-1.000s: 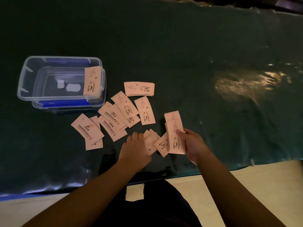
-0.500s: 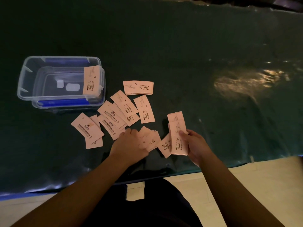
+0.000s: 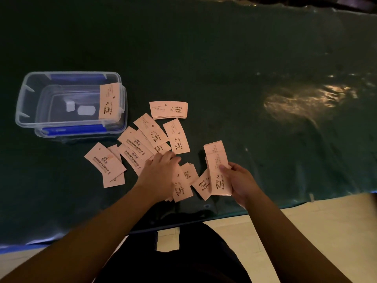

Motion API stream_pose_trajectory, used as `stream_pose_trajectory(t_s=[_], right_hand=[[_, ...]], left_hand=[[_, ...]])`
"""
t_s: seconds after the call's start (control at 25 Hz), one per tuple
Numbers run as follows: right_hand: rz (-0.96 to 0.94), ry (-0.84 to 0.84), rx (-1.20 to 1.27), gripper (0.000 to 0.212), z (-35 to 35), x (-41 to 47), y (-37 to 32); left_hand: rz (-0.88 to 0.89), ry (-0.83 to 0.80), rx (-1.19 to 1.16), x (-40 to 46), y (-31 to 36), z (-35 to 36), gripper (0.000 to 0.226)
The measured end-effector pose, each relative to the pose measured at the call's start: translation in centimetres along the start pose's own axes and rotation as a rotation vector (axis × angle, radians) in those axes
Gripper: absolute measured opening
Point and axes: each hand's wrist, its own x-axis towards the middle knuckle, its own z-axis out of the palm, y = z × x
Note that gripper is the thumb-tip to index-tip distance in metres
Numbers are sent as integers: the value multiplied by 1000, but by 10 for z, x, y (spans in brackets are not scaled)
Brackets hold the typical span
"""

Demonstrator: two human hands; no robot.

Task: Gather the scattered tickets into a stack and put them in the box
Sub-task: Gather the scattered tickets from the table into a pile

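Observation:
Pale pink coffee tickets (image 3: 152,130) lie scattered and overlapping on the dark green table cover. My right hand (image 3: 239,181) grips a small stack of tickets (image 3: 217,168), thumb on top. My left hand (image 3: 160,175) lies palm down, fingers spread, on several loose tickets (image 3: 182,185) beside that stack. A tidy little pile of tickets (image 3: 168,109) sits farther back. The clear plastic box (image 3: 28,99) with blue clips stands at the left. One ticket (image 3: 108,101) leans on the box's right rim.
The box rests on its clear lid (image 3: 122,127). Two white scraps lie inside the box. The table's front edge (image 3: 265,210) runs just below my hands, with pale floor beyond. A glare patch (image 3: 302,101) shines at the right.
My left hand slid forward and left over the loose tickets, dragging them toward the cluster. The right hand keeps its stack, shifted slightly right.

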Motion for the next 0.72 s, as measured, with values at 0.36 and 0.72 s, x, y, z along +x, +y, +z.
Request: stream_pose_trajectory(t_s=[0.36, 0.72], right_hand=[[-4, 5, 23, 20, -10, 10, -2], [-13, -91, -39, 29, -3, 14, -5]], left_hand=[[206, -141, 225, 13, -17, -10, 81], [-259, -137, -24, -6, 38, 12, 90]])
